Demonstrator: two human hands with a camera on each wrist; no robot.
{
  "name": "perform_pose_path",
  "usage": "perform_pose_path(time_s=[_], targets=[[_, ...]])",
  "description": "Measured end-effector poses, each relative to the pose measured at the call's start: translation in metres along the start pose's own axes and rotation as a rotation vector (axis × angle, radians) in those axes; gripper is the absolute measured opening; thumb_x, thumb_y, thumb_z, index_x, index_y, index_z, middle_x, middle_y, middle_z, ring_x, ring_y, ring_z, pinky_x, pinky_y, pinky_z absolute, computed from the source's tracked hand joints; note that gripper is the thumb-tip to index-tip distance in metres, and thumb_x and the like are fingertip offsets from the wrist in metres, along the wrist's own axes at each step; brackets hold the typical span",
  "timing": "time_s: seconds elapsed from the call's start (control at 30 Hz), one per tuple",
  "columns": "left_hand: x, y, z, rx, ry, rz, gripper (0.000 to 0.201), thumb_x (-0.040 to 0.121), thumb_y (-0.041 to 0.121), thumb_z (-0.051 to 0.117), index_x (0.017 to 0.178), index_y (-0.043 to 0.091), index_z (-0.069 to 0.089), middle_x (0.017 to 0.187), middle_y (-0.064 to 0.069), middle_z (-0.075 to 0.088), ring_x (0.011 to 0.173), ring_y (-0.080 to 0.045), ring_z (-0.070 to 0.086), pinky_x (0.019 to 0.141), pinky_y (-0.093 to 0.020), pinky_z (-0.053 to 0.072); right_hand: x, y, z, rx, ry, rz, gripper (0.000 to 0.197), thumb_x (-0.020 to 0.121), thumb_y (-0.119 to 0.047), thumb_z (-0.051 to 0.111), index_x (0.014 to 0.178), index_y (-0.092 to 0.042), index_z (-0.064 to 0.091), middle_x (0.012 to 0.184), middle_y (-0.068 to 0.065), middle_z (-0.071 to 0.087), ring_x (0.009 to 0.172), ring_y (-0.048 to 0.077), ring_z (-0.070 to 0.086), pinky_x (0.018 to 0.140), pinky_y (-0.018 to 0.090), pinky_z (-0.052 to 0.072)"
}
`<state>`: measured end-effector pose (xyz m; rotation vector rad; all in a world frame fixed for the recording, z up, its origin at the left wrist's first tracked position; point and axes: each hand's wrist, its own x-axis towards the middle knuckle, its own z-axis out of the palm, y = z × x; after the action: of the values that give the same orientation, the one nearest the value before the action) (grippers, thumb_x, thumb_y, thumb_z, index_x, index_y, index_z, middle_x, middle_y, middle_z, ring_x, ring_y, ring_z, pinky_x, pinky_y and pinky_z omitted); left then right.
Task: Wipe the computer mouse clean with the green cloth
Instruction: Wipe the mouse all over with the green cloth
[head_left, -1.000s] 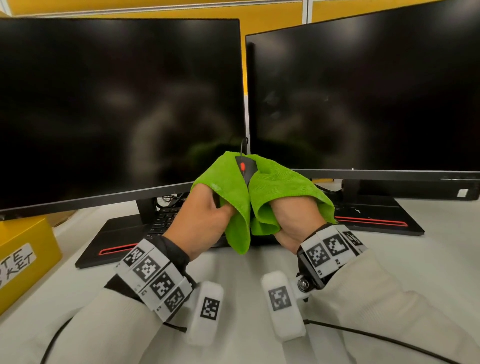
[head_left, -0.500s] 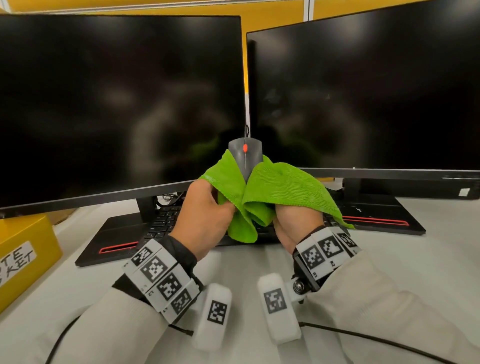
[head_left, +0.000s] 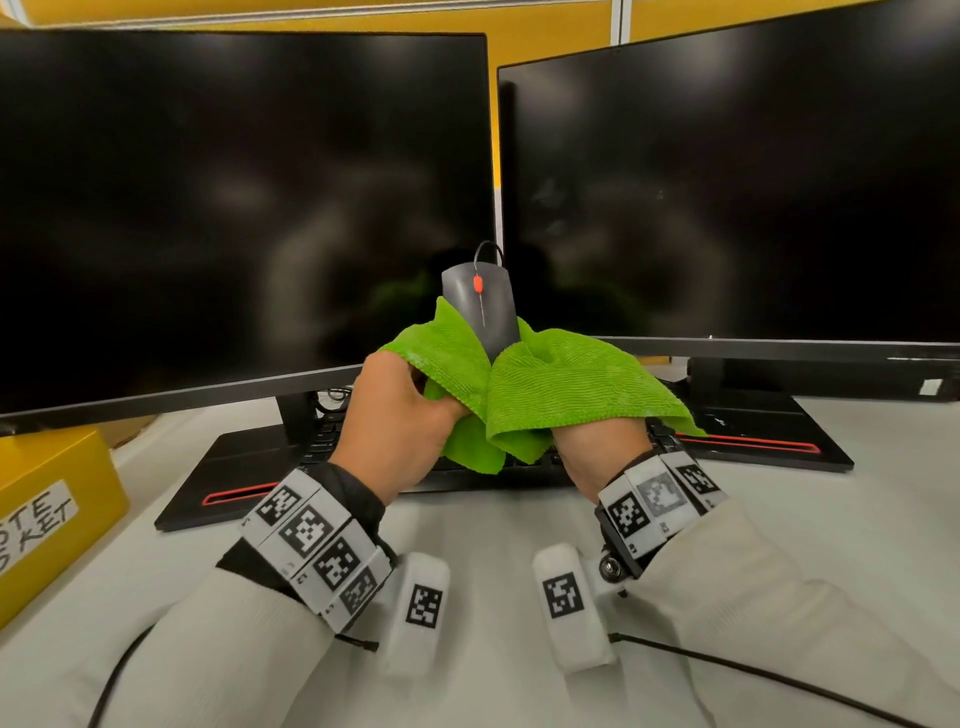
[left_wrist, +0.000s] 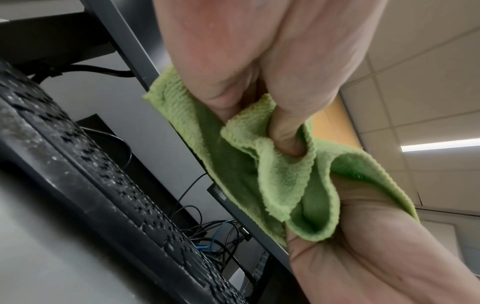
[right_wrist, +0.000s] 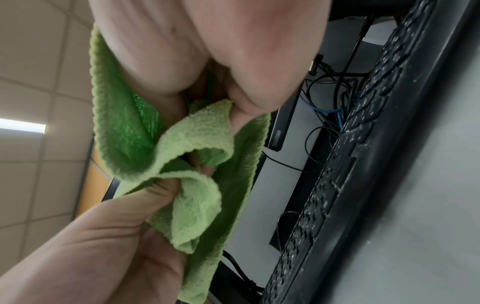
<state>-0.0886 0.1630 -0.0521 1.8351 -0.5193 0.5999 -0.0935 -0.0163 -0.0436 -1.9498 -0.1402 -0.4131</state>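
Note:
A dark grey corded mouse (head_left: 480, 304) with an orange wheel stands nose-up above the desk, its rear half wrapped in the green cloth (head_left: 561, 387). My left hand (head_left: 402, 415) grips the cloth and mouse from the left, and my right hand (head_left: 602, 452) grips them from the right under a fold. In the left wrist view my left hand (left_wrist: 259, 96) pinches the cloth (left_wrist: 283, 179), with the mouse hidden. In the right wrist view the cloth (right_wrist: 187, 152) is bunched under my right hand (right_wrist: 207, 61).
Two dark monitors (head_left: 244, 208) (head_left: 727, 197) stand right behind the hands. A black keyboard (head_left: 327, 436) lies under them on the white desk (head_left: 493, 525). A yellow box (head_left: 52, 499) sits at the left edge. Cables tangle behind the keyboard (left_wrist: 215, 236).
The mouse has risen out of the cloth, from only its wheel showing to most of its top exposed. Both hands and the cloth have slid down toward its rear.

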Motion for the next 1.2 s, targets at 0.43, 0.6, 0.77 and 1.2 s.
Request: perform_pose_path(time_s=[0.43, 0.6, 0.77, 1.2], targets=[[0.004, -0.007, -0.006, 0.255, -0.08, -0.006, 0.03, 0.084, 0.025, 0.064, 0.111, 0.023, 0.077, 0.103, 0.003, 0.08, 0.086, -0.02, 0.079, 0.081, -0.044, 0.065, 0.0, 0.007, 0.001, -0.084, -0.195, -0.08, 0.068, 0.092, -0.048, 0.046, 0.15, -0.013, 0.037, 0.163, 0.004, 0.023, 0.148, 0.018, 0.027, 0.119, 0.024, 0.009], [-0.004, 0.007, -0.002, 0.397, -0.115, 0.042, 0.022, 0.081, 0.026, 0.077, 0.102, 0.03, 0.08, 0.092, 0.017, 0.077, 0.09, -0.011, 0.073, 0.08, -0.019, 0.056, 0.001, 0.004, 0.012, 0.71, -0.241, 0.195, 0.061, 0.054, -0.035, 0.075, 0.111, -0.016, 0.065, 0.132, 0.025, 0.063, 0.12, 0.043, 0.061, 0.097, 0.068, 0.048], [-0.006, 0.018, 0.005, 0.524, -0.152, 0.026, 0.027, 0.078, 0.045, 0.073, 0.09, 0.021, 0.081, 0.09, 0.003, 0.076, 0.09, -0.022, 0.069, 0.08, -0.032, 0.051, 0.006, 0.009, 0.009, 0.742, -0.225, 0.187, 0.032, 0.077, -0.038, 0.069, 0.102, -0.019, 0.072, 0.108, 0.018, 0.075, 0.102, 0.041, 0.071, 0.08, 0.062, 0.058], [0.001, 0.041, -0.007, 0.303, 0.334, -0.145, 0.042, 0.083, 0.055, 0.065, 0.077, 0.014, 0.07, 0.069, 0.0, 0.07, 0.076, -0.021, 0.068, 0.071, -0.037, 0.051, 0.008, 0.014, 0.008, 0.675, -0.19, -0.07, 0.022, 0.075, 0.003, 0.062, 0.095, -0.006, 0.058, 0.084, 0.013, 0.066, 0.077, 0.036, 0.062, 0.075, 0.05, 0.055]])
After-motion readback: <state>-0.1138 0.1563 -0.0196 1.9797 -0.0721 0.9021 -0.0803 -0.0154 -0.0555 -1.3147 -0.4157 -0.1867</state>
